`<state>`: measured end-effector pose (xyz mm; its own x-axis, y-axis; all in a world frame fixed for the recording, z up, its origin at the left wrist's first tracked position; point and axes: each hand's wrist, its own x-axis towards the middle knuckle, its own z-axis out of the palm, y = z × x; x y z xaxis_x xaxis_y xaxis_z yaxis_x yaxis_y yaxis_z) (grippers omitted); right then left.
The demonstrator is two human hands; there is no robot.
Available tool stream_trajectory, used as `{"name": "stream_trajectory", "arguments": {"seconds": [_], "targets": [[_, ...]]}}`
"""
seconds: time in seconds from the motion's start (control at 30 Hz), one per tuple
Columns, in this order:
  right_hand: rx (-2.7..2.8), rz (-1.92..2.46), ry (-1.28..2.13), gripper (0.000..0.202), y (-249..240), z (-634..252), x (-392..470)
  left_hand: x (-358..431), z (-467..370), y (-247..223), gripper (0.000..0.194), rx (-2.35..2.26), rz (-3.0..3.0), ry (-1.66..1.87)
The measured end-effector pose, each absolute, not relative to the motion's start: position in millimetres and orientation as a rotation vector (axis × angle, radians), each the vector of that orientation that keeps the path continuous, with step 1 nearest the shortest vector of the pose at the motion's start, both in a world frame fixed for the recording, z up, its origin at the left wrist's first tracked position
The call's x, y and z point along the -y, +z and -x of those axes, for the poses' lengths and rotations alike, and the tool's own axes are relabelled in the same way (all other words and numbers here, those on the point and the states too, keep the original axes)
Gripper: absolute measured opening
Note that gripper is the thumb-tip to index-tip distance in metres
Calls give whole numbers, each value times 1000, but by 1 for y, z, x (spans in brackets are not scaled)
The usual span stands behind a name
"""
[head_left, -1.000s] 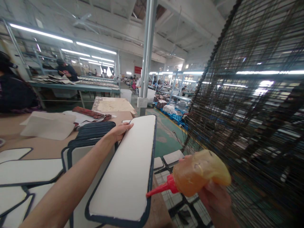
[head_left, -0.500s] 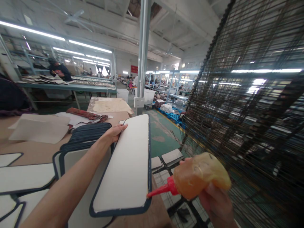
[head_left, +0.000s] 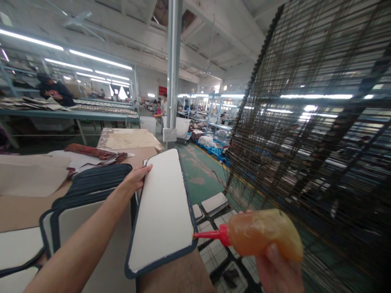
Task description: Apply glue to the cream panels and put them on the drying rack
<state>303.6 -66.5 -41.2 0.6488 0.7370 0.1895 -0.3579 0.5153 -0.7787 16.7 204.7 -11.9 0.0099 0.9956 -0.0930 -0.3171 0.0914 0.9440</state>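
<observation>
A white panel with a dark blue border (head_left: 165,211) is held tilted over the table by my left hand (head_left: 141,176), whose fingers and thumb pinch its upper left edge. My right hand (head_left: 276,260) is wrapped round a squeeze bottle (head_left: 262,234) of amber liquid. The bottle's red nozzle (head_left: 210,235) touches the panel's right edge near the lower right corner. Left of the panel stands a stack of similar dark-edged panels (head_left: 99,179), partly behind my left forearm.
More panels (head_left: 18,246) lie at the lower left, with paper sheets (head_left: 33,173) beyond. A tall wire rack (head_left: 305,101) fills the right side. A post (head_left: 173,81) rises ahead. A person (head_left: 56,91) works at a far table (head_left: 106,118).
The view has turned slightly right. The panel has tilted, and the nozzle has shifted a little up along its right edge. The bottle now lies more level.
</observation>
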Motion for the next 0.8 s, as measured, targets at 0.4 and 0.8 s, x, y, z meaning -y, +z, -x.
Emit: {"name": "stream_trajectory", "arguments": {"seconds": [0.4, 0.8], "targets": [[476, 937, 525, 68, -50, -294, 76, -199, -26, -4, 29, -1142, -811, 1230], [338, 929, 468, 69, -89, -268, 70, -211, -29, -9, 20, -1196, -663, 1433]]}}
